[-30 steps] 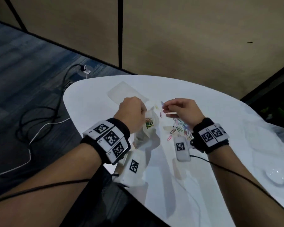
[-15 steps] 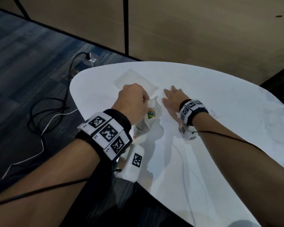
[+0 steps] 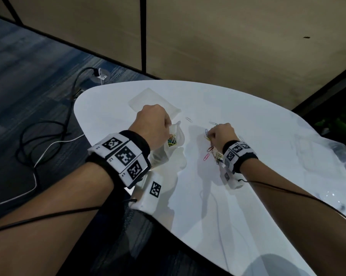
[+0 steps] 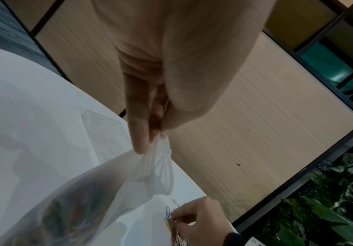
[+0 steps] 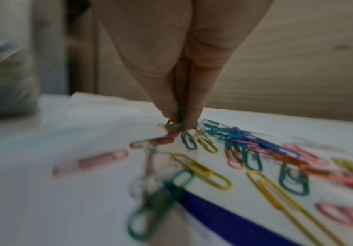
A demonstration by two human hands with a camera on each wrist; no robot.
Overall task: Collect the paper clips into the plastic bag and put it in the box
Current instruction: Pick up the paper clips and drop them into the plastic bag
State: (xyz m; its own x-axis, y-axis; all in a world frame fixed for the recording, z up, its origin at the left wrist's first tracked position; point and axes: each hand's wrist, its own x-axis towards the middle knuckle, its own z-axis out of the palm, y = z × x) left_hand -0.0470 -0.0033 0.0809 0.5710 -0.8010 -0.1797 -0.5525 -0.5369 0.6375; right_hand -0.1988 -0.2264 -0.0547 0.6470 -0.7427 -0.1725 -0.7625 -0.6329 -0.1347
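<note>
From the head camera, a white table carries everything. The left hand is closed on the rim of a clear plastic bag, which sags to the table with a small clump of coloured clips at its bottom. To the right of the bag, the right hand is lowered onto a scatter of paper clips, its fingers bunched together at the near edge of the pile. One pale clip lies alone just beyond the bag, and a flat clear sheet lies farther back behind it. In the left wrist view, the thumb and fingers pinch a gathered fold of the bag, which hangs open below them; the right hand shows beyond the bag, at the clips. In the right wrist view, the fingers are pressed tip to tip on a green clip standing on end on the table, with the other paper clips spread flat to the right of it; the bag is only a blur at the left edge.
</note>
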